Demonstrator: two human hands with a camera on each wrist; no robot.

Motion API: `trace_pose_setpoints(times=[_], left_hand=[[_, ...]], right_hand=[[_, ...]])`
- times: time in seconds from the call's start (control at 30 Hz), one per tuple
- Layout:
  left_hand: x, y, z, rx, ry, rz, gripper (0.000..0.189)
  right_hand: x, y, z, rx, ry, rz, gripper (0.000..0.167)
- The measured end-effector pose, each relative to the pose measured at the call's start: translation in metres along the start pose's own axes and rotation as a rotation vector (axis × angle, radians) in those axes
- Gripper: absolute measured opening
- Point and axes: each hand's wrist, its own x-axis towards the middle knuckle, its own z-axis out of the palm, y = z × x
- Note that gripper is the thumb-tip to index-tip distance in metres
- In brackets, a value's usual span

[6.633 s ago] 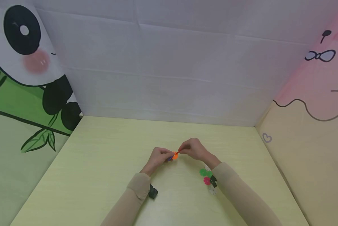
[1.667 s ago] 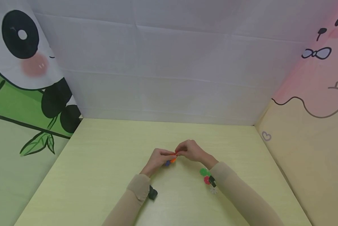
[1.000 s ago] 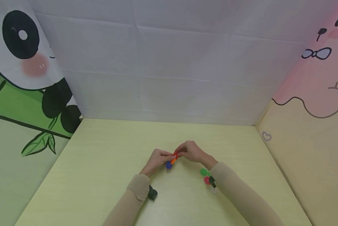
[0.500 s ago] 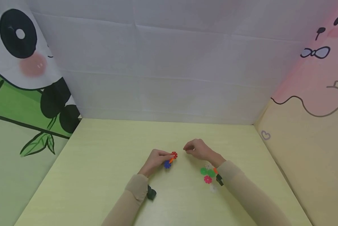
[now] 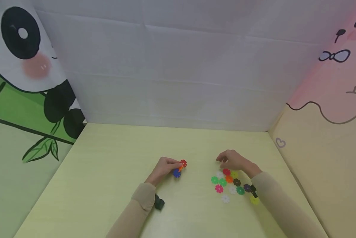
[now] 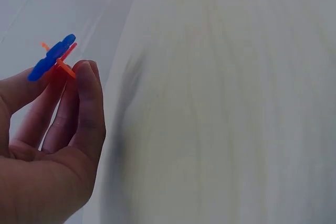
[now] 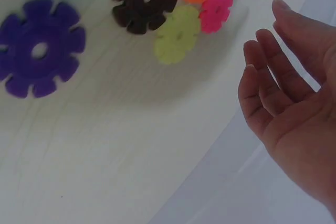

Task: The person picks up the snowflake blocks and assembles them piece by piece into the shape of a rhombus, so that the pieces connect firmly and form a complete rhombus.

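Note:
My left hand (image 5: 165,168) pinches a small chain of notched plastic snowflake discs between thumb and fingers, held above the table. In it a blue disc (image 5: 176,173) and a red disc (image 5: 183,163) sit at either end of an orange disc (image 6: 65,68), which is seen edge-on between them. My right hand (image 5: 234,161) holds nothing; its fingers are loosely bent and spread, just beyond the loose discs. Nearest to it lie a red disc (image 5: 226,172) and a yellow disc (image 5: 234,174). In the right wrist view, a purple disc (image 7: 59,66) and a dark brown disc (image 7: 126,4) lie flat.
More loose discs lie on the pale table (image 5: 112,185), among them a pink one (image 5: 219,188), an orange one (image 5: 229,179), green (image 5: 214,180) and white ones. A white sheet (image 5: 178,76) stands behind, with printed panels at both sides.
The red disc has been joined to the orange and blue ones. My right hand has let go and moved right, uncovering more loose discs. My left hand stays nearly in place.

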Motion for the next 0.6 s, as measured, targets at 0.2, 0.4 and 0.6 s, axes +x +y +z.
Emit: trace_pose_setpoints(times=[0.2, 0.4, 0.6], left_hand=[[0.000, 0.000, 0.000, 0.010, -0.002, -0.014, 0.020], [0.002, -0.004, 0.000, -0.042, -0.019, -0.022, 0.020], [0.002, -0.004, -0.001, -0.041, -0.016, -0.034, 0.020]], right_hand=[[-0.020, 0.012, -0.007, -0.008, -0.021, 0.053, 0.021], [-0.033, 0.024, -0.007, 0.028, -0.044, 0.141, 0.021], [-0.042, 0.032, -0.003, 0.032, -0.027, 0.175, 0.021]])
